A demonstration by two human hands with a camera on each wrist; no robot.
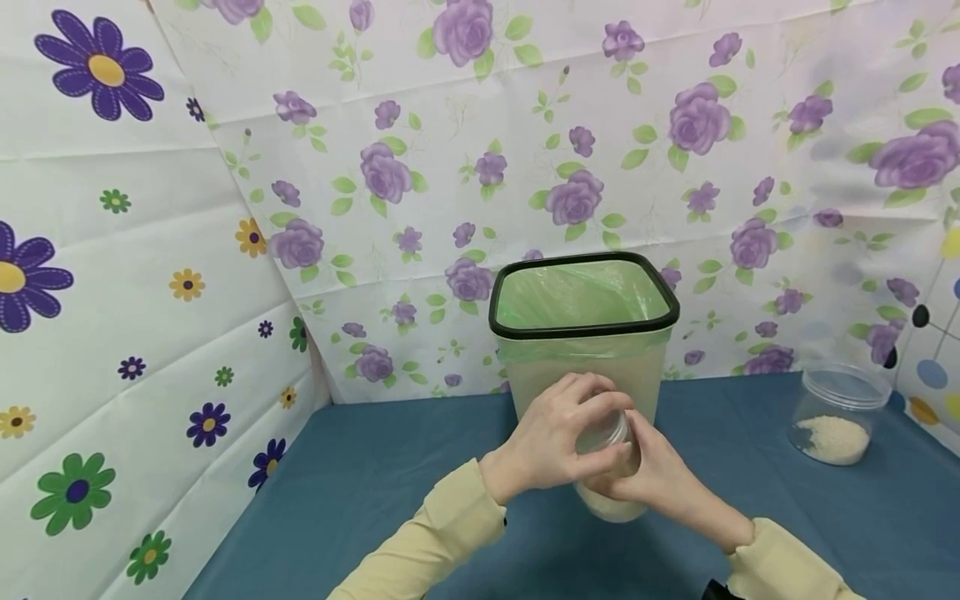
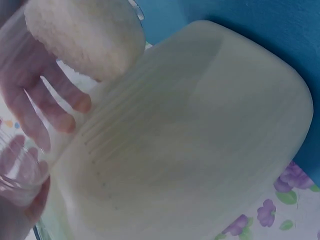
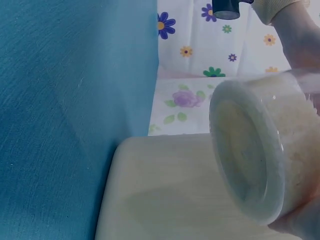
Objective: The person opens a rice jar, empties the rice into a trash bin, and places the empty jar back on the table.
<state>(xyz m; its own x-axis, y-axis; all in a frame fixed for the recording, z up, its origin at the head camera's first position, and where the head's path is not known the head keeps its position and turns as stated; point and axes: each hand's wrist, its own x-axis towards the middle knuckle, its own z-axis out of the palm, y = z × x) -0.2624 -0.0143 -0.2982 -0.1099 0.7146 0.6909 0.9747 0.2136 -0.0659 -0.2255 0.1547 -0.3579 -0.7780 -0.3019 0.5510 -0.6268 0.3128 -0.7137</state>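
Both hands are on a clear plastic jar (image 1: 611,507) with white, rice-like grains in its lower part. It is held in front of the bin, its base tilted toward the camera in the right wrist view. My right hand (image 1: 663,471) grips the jar's side, fingers wrapped round the wall. At the top, my left hand (image 1: 558,429) holds the clear lid (image 2: 22,182), with thumb and fingers curled about its edge. Through the wall, the grains (image 2: 87,35) show gathered toward the base. The fingers partly hide the rim.
A pale bin (image 1: 585,358) with a black rim and green liner stands right behind the hands. Another clear jar (image 1: 840,412) with white grains sits at the right on the blue-covered table (image 1: 390,500). Flowered sheets (image 1: 420,208) hang behind and at the left.
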